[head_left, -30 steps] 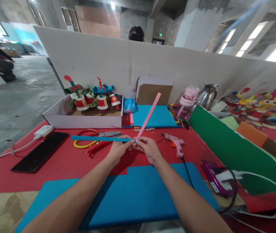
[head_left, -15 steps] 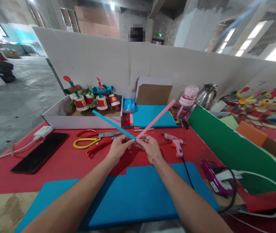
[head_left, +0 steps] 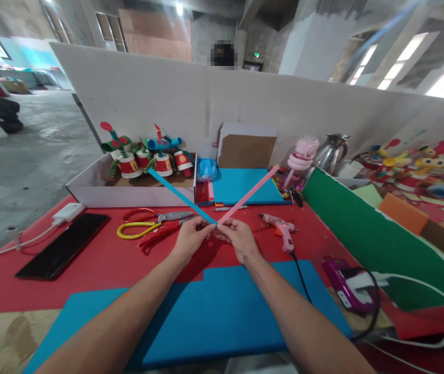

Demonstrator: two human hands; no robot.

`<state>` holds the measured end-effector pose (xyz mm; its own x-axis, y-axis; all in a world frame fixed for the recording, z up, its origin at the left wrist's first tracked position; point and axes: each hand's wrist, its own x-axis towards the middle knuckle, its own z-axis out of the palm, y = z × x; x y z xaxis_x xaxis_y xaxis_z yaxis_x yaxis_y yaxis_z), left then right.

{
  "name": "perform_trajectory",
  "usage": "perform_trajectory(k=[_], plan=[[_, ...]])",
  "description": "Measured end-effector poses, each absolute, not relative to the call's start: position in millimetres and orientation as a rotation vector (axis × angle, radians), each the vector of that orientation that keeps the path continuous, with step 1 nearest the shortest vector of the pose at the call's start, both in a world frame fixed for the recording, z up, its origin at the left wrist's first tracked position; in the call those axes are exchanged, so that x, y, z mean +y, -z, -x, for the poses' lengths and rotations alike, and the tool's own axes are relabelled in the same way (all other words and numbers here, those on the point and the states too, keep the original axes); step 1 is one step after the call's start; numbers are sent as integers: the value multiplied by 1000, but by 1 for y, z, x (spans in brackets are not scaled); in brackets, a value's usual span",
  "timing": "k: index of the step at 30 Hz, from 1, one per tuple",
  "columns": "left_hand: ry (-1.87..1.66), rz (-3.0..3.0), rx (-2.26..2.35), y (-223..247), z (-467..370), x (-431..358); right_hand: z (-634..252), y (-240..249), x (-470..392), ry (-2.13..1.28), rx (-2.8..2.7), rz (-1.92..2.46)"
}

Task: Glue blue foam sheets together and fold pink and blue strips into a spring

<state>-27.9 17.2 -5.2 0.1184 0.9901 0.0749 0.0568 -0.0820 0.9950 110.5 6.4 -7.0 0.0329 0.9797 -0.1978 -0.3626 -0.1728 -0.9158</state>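
My left hand [head_left: 192, 240] pinches the near end of a blue paper strip [head_left: 179, 194], which slants up to the left. My right hand [head_left: 238, 238] is closed on the near end of a pink paper strip [head_left: 250, 193], slanting up to the right. The two strips meet at the fingertips in a V shape; whether they are stuck together there I cannot tell. Left of my left hand lie scissors [head_left: 140, 230] with red and yellow handles and a red-handled tool [head_left: 155, 236]. A pink glue gun [head_left: 282, 231] rests right of my right hand, a small light glowing on it.
Paper-cup figures [head_left: 129, 165] stand in a white box [head_left: 136, 196] at the back left. A phone [head_left: 64, 246] lies at the left. A purple power strip [head_left: 347, 285] with cables and a green board [head_left: 378, 244] are at the right. Blue card [head_left: 222, 317] covers the front.
The far tip of the blue strip has risen slightly, and the pink strip's far tip has dropped a little. Both hands keep their pinch in nearly the same place.
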Motion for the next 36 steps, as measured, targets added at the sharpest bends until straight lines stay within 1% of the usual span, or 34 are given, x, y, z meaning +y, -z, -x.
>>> perform_trajectory(k=[9, 17, 24, 36], plan=[[-1124, -1290, 1113, 7, 29, 18, -118, 4, 7, -1562, -843, 1092], [-1129, -1287, 1047, 6, 28, 18, -115, 6, 7, -1475, -850, 1119], [-1124, -1244, 1020, 4, 27, 16, -108, 7, 5, -1518, -815, 1036], [-1113, -1239, 1012, 7, 28, 17, -108, 9, 6, -1429, -877, 1089]])
